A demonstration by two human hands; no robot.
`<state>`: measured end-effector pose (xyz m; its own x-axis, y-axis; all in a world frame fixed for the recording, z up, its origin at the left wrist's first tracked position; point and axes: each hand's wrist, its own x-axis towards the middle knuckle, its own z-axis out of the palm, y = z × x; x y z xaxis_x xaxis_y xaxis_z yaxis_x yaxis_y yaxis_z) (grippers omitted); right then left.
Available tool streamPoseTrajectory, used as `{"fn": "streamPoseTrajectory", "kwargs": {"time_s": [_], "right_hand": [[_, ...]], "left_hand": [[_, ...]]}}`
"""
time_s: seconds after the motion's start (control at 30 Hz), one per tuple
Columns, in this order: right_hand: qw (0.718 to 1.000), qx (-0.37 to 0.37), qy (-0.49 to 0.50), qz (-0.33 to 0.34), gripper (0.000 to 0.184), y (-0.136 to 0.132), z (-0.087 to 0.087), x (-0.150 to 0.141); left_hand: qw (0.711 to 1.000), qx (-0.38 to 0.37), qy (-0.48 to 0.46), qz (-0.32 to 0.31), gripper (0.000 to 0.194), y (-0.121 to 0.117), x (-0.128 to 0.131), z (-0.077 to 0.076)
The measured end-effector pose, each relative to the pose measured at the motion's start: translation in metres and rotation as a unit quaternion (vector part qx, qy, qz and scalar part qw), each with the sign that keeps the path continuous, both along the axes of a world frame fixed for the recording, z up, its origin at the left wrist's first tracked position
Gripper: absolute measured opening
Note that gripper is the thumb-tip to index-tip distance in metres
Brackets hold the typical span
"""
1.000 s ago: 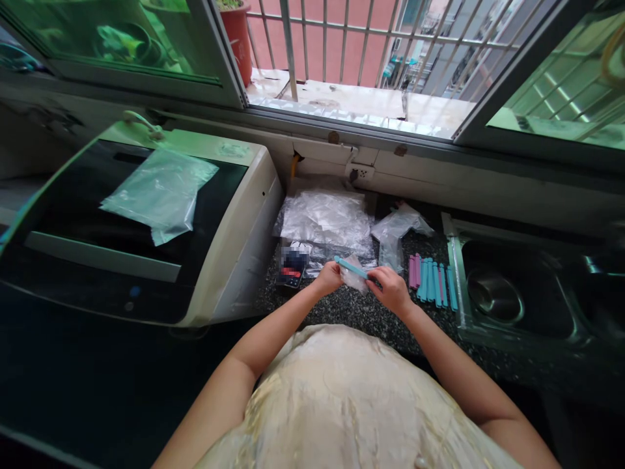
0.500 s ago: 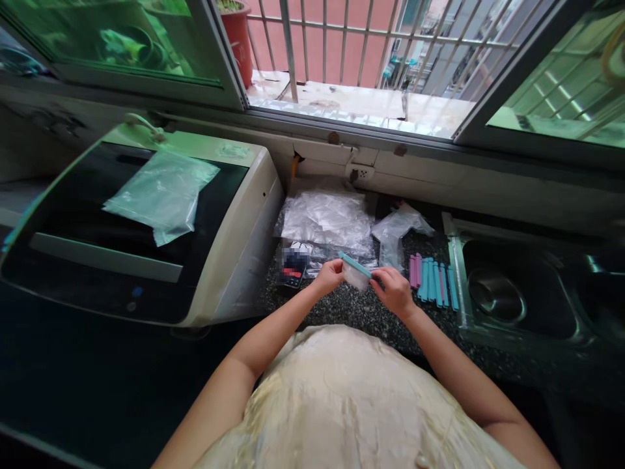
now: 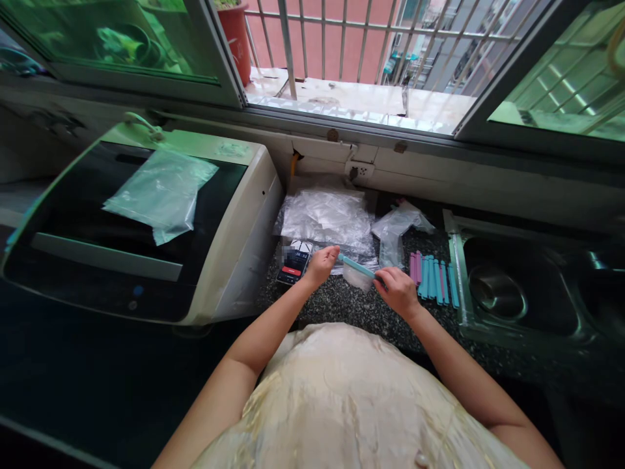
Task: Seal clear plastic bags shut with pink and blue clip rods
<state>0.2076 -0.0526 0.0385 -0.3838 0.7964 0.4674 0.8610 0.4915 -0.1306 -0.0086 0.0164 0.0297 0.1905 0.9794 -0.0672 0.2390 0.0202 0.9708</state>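
Note:
Between my hands is a light blue bag clip (image 3: 360,268), slanting down to the right. A small clear plastic bag (image 3: 356,279) hangs below it. My right hand (image 3: 398,290) is closed on the clip's right end. At the other end, my left hand (image 3: 323,266) has its fingers pressed together against the clip's tip; the exact contact is partly hidden. Several blue bag clips (image 3: 430,277) and a few pink ones (image 3: 415,267) lie in a row right of my right hand. Behind my hands is a pile of clear plastic bags (image 3: 327,218).
A phone (image 3: 293,262) with a lit screen lies left of my left hand. Another crumpled plastic bag (image 3: 401,225) lies behind the clips. On the right is a steel sink (image 3: 455,260) holding a metal bowl (image 3: 497,293). A washing machine (image 3: 234,247) stands left, with bags (image 3: 163,189) on its lid.
My left hand has shifted slightly left and up, its fingers now at the clip's tip. My right hand has moved a little right. The phone screen shows more clearly.

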Motion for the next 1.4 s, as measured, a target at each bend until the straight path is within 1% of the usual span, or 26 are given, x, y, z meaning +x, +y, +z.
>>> {"fn": "streamPoseTrajectory", "kwargs": {"time_s": [0.1,0.2,0.27,0.33,0.37,0.4,0.47,0.53,0.57,0.6,0.63,0.7,0.77,0.8,0.9,0.97,1.07,1.1,1.13,1.17,1.2,1.27,1.3,1.4], "right_hand": [[1.0,-0.008,0.001,0.003,0.014,0.0,0.0,0.0],[0.999,-0.023,0.033,-0.003,0.014,-0.001,0.0,0.001],[0.994,-0.046,0.094,-0.023,0.014,-0.002,-0.002,0.002],[0.975,-0.086,0.197,-0.061,0.021,-0.003,-0.007,0.003],[0.955,-0.115,0.262,-0.082,0.028,-0.004,-0.011,0.002],[0.928,-0.15,0.328,-0.098,0.037,-0.004,-0.016,0.001],[0.856,-0.232,0.449,-0.111,0.05,-0.006,-0.024,-0.005],[0.786,-0.306,0.527,-0.103,0.051,-0.008,-0.032,-0.013],[0.76,-0.331,0.551,-0.1,0.047,-0.009,-0.034,-0.017],[0.74,-0.348,0.566,-0.1,0.043,-0.009,-0.037,-0.022],[0.727,-0.356,0.577,-0.106,0.038,-0.01,-0.038,-0.026],[0.717,-0.357,0.587,-0.12,0.033,-0.01,-0.042,-0.032],[0.721,-0.348,0.586,-0.13,0.032,-0.01,-0.046,-0.035],[0.727,-0.344,0.58,-0.13,0.032,-0.01,-0.049,-0.035],[0.76,-0.33,0.545,-0.124,0.034,-0.009,-0.059,-0.031],[0.795,-0.31,0.506,-0.125,0.034,-0.008,-0.064,-0.024],[0.865,-0.261,0.412,-0.12,0.03,-0.002,-0.066,-0.008],[0.886,-0.247,0.377,-0.109,0.028,0.001,-0.065,-0.002],[0.901,-0.23,0.352,-0.102,0.026,0.005,-0.063,0.005],[0.91,-0.227,0.334,-0.095,0.025,0.009,-0.06,0.012],[0.914,-0.216,0.328,-0.106,0.026,0.012,-0.056,0.018],[0.921,-0.169,0.319,-0.144,0.026,0.018,-0.047,0.025],[0.925,-0.15,0.315,-0.15,0.025,0.02,-0.041,0.026],[0.943,-0.116,0.29,-0.113,0.022,0.019,-0.021,0.017]], "left_hand": [[0.996,0.038,0.068,-0.05,0.045,0.001,0.0,0.003],[0.992,0.041,0.101,-0.065,0.045,0.001,0.001,0.003],[0.993,0.032,0.102,-0.054,0.044,0.0,0.002,0.003],[0.995,0.02,0.093,-0.032,0.043,0.0,0.002,0.002],[0.996,0.017,0.088,-0.022,0.043,0.0,0.002,0.002],[0.996,0.015,0.084,-0.014,0.043,-0.001,0.002,0.003],[0.997,0.017,0.077,-0.007,0.042,-0.001,0.002,0.003],[0.997,0.02,0.071,-0.009,0.042,-0.002,0.002,0.002],[0.997,0.022,0.069,-0.012,0.042,-0.003,0.003,0.001],[0.997,0.023,0.066,-0.016,0.042,-0.003,0.004,0.0],[0.998,0.024,0.063,-0.02,0.042,-0.003,0.005,-0.001],[0.998,0.026,0.061,-0.025,0.043,-0.004,0.006,-0.005],[0.997,0.026,0.064,-0.025,0.043,-0.005,0.007,-0.008],[0.997,0.026,0.067,-0.024,0.043,-0.006,0.008,-0.009],[0.996,0.025,0.08,-0.02,0.043,-0.008,0.007,-0.011],[0.996,0.025,0.088,-0.018,0.043,-0.01,0.007,-0.011],[0.995,0.022,0.092,-0.018,0.043,-0.013,0.005,-0.011],[0.995,0.022,0.091,-0.019,0.043,-0.013,0.004,-0.012],[0.995,0.023,0.09,-0.02,0.043,-0.014,0.003,-0.012],[0.995,0.024,0.09,-0.021,0.043,-0.014,0.002,-0.013],[0.995,0.024,0.09,-0.023,0.043,-0.014,0.002,-0.014],[0.995,0.023,0.095,-0.027,0.043,-0.015,0.0,-0.015],[0.995,0.02,0.097,-0.029,0.043,-0.015,0.0,-0.016],[0.994,0.012,0.101,-0.035,0.044,-0.015,0.0,-0.017]]}}
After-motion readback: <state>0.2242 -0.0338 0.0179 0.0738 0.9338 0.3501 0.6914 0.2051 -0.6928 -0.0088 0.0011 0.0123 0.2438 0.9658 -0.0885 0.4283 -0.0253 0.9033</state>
